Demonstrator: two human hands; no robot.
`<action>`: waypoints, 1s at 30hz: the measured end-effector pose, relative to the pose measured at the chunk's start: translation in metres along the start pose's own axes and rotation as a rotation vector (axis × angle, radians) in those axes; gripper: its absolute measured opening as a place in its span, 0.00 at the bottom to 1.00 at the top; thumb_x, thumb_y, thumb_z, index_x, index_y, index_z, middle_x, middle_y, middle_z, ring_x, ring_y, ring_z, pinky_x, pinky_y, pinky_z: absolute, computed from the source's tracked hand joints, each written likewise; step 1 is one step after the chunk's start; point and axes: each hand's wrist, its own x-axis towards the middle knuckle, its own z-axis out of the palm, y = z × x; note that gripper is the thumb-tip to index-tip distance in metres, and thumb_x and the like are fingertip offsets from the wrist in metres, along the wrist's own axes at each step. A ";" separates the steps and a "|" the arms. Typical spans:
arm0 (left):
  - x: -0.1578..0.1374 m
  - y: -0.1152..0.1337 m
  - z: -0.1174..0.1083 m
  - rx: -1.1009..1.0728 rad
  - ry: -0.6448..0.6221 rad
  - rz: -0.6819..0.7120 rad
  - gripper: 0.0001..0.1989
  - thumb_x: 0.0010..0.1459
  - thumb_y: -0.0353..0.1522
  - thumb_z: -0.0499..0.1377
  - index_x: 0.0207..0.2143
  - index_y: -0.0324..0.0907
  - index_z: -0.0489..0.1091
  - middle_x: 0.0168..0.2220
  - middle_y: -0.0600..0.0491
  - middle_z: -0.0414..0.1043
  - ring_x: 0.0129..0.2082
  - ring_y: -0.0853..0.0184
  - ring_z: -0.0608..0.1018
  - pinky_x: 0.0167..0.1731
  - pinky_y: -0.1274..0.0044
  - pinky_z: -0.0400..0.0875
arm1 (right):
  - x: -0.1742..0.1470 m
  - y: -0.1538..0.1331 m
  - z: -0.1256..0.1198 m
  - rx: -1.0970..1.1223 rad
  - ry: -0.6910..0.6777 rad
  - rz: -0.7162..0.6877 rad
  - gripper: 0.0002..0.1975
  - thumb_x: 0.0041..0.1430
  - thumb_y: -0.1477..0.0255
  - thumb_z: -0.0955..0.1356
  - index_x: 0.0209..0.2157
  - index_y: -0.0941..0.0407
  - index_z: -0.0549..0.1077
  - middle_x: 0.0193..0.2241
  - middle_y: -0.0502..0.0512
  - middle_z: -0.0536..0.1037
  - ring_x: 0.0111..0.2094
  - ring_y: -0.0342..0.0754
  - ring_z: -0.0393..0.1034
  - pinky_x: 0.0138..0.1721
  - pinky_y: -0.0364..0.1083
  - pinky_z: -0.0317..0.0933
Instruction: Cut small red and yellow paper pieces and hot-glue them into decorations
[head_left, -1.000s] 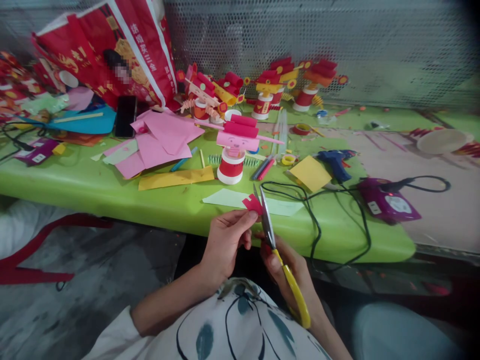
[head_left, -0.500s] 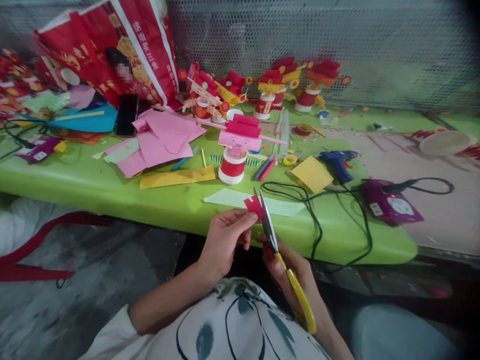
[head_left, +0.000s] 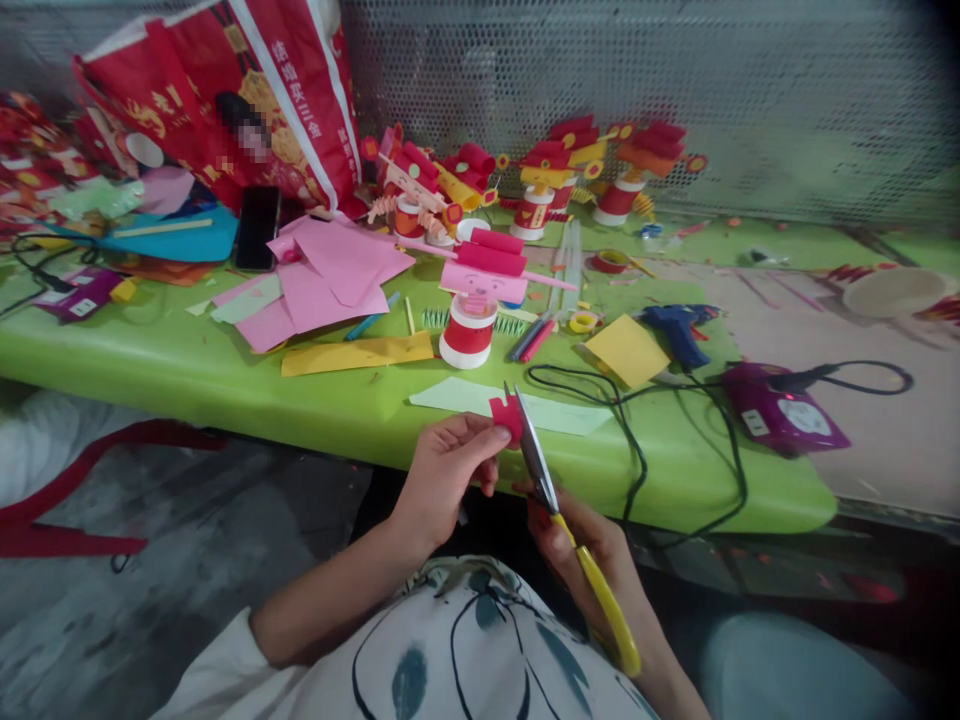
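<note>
Pinched between the thumb and fingers of my left hand (head_left: 448, 478) is a small piece of red paper (head_left: 508, 418) with a notched top edge. My right hand (head_left: 581, 540) is wrapped round the yellow handles of a pair of scissors (head_left: 538, 465), whose blades point away from me. The blades lie at the right edge of the red paper, only slightly apart. Just beyond, a pale green paper strip (head_left: 435, 394) rests on the table. Behind it stands a paper figure (head_left: 469, 335) with a pink face, a red hat and a red-and-white cup body.
Pink paper sheets (head_left: 330, 270), a yellow strip (head_left: 360, 353) and a phone (head_left: 256, 228) lie left on the green table (head_left: 187, 365). Rightward are a yellow square (head_left: 627, 350), a blue glue gun (head_left: 679, 332), a purple box (head_left: 784, 408) and black cable (head_left: 637, 470). Several figures stand behind.
The scissor blades have closed somewhat against the red paper's right edge. Both hands stay in nearly the same place, and the view has shifted very slightly.
</note>
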 end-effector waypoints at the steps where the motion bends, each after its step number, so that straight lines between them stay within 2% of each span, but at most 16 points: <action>1: 0.000 0.001 -0.001 0.016 -0.004 0.001 0.13 0.54 0.40 0.71 0.29 0.38 0.79 0.19 0.58 0.68 0.18 0.75 0.66 0.18 0.82 0.61 | -0.001 -0.003 0.001 -0.004 0.008 0.022 0.32 0.60 0.44 0.70 0.50 0.58 0.79 0.25 0.50 0.66 0.22 0.42 0.51 0.19 0.42 0.45; 7: 0.002 0.006 -0.004 0.087 -0.018 0.019 0.13 0.54 0.41 0.71 0.29 0.39 0.79 0.19 0.58 0.67 0.18 0.75 0.65 0.18 0.81 0.61 | -0.003 -0.016 0.004 -0.051 0.035 0.036 0.34 0.58 0.40 0.70 0.47 0.57 0.80 0.25 0.50 0.67 0.22 0.42 0.52 0.22 0.43 0.49; 11: 0.002 0.007 -0.005 0.094 -0.011 0.030 0.13 0.53 0.40 0.71 0.29 0.39 0.79 0.21 0.56 0.70 0.18 0.76 0.66 0.18 0.81 0.61 | -0.003 -0.014 0.004 -0.060 0.033 0.024 0.32 0.59 0.42 0.70 0.47 0.56 0.80 0.25 0.50 0.67 0.23 0.42 0.52 0.23 0.43 0.50; 15: 0.003 0.008 -0.007 0.099 0.004 0.031 0.12 0.54 0.39 0.71 0.28 0.39 0.78 0.17 0.58 0.66 0.17 0.75 0.65 0.18 0.81 0.61 | -0.003 -0.006 0.001 -0.080 0.041 -0.010 0.32 0.60 0.42 0.70 0.47 0.56 0.81 0.25 0.51 0.67 0.25 0.44 0.56 0.24 0.44 0.53; 20: 0.004 0.011 -0.010 0.124 0.030 0.050 0.13 0.53 0.41 0.71 0.29 0.40 0.78 0.18 0.59 0.66 0.17 0.75 0.65 0.18 0.81 0.61 | -0.003 0.004 -0.006 -0.083 -0.053 -0.035 0.31 0.62 0.45 0.69 0.50 0.57 0.79 0.24 0.49 0.65 0.23 0.43 0.53 0.22 0.43 0.50; 26: 0.003 0.013 -0.011 0.115 0.032 0.069 0.14 0.54 0.42 0.71 0.29 0.40 0.78 0.18 0.59 0.66 0.18 0.75 0.65 0.18 0.81 0.62 | -0.006 0.004 -0.005 -0.053 -0.049 0.051 0.30 0.62 0.45 0.69 0.52 0.56 0.78 0.24 0.48 0.65 0.21 0.41 0.49 0.20 0.42 0.42; 30: 0.002 0.008 -0.010 0.087 -0.002 0.065 0.15 0.49 0.41 0.75 0.33 0.40 0.79 0.25 0.57 0.73 0.19 0.77 0.65 0.18 0.81 0.62 | -0.003 0.010 -0.006 -0.051 -0.065 -0.029 0.27 0.64 0.49 0.70 0.51 0.56 0.79 0.24 0.48 0.66 0.22 0.42 0.52 0.22 0.43 0.48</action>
